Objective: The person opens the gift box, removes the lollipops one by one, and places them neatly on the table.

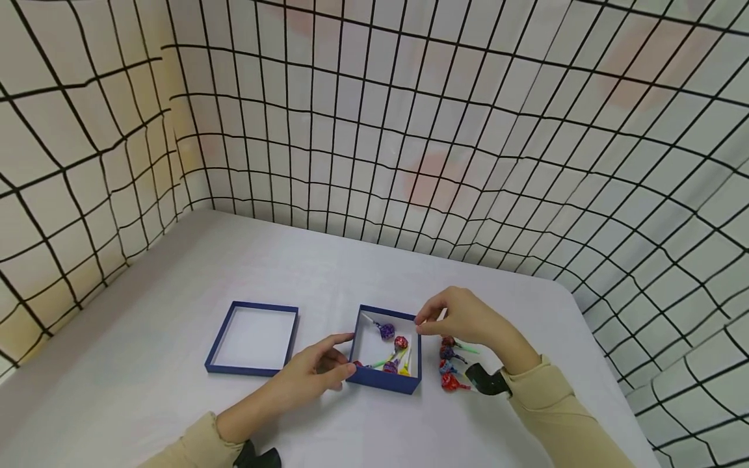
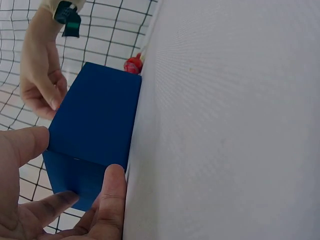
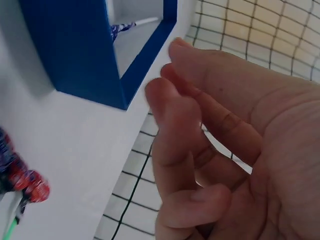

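Note:
A blue box [image 1: 383, 379] with a white inside stands on the table. Inside lie several lollipops: a purple one [image 1: 387, 331] towards the back, a red one [image 1: 400, 342] in the middle, others by the near wall. My left hand [image 1: 305, 372] holds the box at its near left corner, thumb and fingers against the walls [image 2: 95, 110]. Over the box's right rim is my right hand [image 1: 462, 316], fingers loosely bent, nothing between them [image 3: 200, 135]. Just right of the box, several lollipops [image 1: 447, 366] lie in a column, with red, purple and blue wrappers.
A shallow blue-edged lid [image 1: 251, 338], white inside, lies left of the box on the white table [image 1: 146, 390]. Black grid netting [image 1: 351, 130] before pale fabric walls surrounds the table at the back and sides.

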`<state>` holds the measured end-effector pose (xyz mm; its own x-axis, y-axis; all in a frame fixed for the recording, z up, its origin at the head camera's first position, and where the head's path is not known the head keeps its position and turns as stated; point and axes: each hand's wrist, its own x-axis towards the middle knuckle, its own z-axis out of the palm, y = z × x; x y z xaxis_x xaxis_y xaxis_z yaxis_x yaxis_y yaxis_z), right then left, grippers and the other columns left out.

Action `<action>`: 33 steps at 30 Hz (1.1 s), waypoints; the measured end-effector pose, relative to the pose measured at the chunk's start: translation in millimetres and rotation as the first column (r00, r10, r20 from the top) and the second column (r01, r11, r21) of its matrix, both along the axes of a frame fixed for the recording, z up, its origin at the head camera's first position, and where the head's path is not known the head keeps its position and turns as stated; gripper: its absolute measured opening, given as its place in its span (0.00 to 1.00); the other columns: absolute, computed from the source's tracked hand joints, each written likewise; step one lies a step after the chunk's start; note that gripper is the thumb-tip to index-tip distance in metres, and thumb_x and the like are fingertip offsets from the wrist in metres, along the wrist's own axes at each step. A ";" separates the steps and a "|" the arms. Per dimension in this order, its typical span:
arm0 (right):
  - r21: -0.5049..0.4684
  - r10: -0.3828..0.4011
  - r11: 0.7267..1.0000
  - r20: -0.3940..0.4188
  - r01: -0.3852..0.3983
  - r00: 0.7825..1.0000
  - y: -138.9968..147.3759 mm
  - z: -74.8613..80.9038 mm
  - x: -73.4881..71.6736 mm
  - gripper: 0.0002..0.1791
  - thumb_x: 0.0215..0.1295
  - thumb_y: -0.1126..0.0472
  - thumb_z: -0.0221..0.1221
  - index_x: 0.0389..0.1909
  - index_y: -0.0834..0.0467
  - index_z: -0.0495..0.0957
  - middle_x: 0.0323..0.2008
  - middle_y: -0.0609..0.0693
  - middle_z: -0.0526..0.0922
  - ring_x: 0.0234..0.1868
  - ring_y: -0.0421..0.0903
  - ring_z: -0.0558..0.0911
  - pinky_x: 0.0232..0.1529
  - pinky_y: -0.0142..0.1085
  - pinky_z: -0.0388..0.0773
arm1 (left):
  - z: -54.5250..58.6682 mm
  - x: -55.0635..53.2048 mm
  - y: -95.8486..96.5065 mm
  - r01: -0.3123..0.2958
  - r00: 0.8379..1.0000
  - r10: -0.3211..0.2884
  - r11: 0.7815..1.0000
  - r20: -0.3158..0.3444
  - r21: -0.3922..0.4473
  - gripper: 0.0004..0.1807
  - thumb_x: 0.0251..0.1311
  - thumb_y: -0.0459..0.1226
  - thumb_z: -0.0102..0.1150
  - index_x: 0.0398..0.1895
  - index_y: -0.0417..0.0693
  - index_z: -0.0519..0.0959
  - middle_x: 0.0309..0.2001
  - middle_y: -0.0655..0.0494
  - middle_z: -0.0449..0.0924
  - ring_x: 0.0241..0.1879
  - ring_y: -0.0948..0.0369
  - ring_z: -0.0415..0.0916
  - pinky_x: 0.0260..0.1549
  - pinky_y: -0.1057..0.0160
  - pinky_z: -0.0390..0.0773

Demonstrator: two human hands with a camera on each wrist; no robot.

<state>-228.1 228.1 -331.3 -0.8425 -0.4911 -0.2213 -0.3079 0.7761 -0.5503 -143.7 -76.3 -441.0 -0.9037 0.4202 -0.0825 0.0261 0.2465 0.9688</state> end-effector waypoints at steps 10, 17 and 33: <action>0.146 0.018 0.989 0.059 -0.027 0.998 -30.6 -0.1 -4.8 0.01 0.68 0.65 0.72 0.38 0.56 0.91 0.32 0.44 0.90 0.21 0.43 0.82 0.25 0.35 0.78 | 1.7 0.2 0.0 0.001 1.000 -0.001 1.000 0.001 -0.001 0.36 0.77 0.46 0.64 0.82 0.45 0.66 0.51 0.47 0.83 0.42 0.57 0.88 0.40 0.66 0.82; 0.270 0.034 0.962 0.037 -0.042 0.999 -48.5 -5.9 -4.5 0.04 0.66 0.66 0.73 0.33 0.55 0.89 0.27 0.43 0.88 0.21 0.46 0.85 0.25 0.33 0.75 | 1.2 0.6 -0.5 0.010 1.000 -0.010 1.000 0.000 0.026 0.36 0.77 0.45 0.63 0.82 0.42 0.65 0.51 0.45 0.83 0.42 0.56 0.87 0.39 0.66 0.82; 0.374 0.071 0.926 -0.025 -0.057 0.997 -59.1 -20.9 -4.3 0.15 0.65 0.65 0.74 0.21 0.50 0.82 0.21 0.43 0.82 0.16 0.41 0.82 0.23 0.32 0.72 | -0.1 -0.5 -0.3 0.007 1.000 -0.007 1.000 -0.001 0.008 0.36 0.77 0.47 0.63 0.81 0.44 0.66 0.51 0.45 0.82 0.42 0.56 0.88 0.38 0.65 0.82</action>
<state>-232.5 169.0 -352.2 -0.8232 -0.4325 -0.3678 -0.3786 0.9010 -0.2119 -144.2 -76.7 -441.0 -0.9008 0.4271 -0.0786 0.0285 0.2388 0.9707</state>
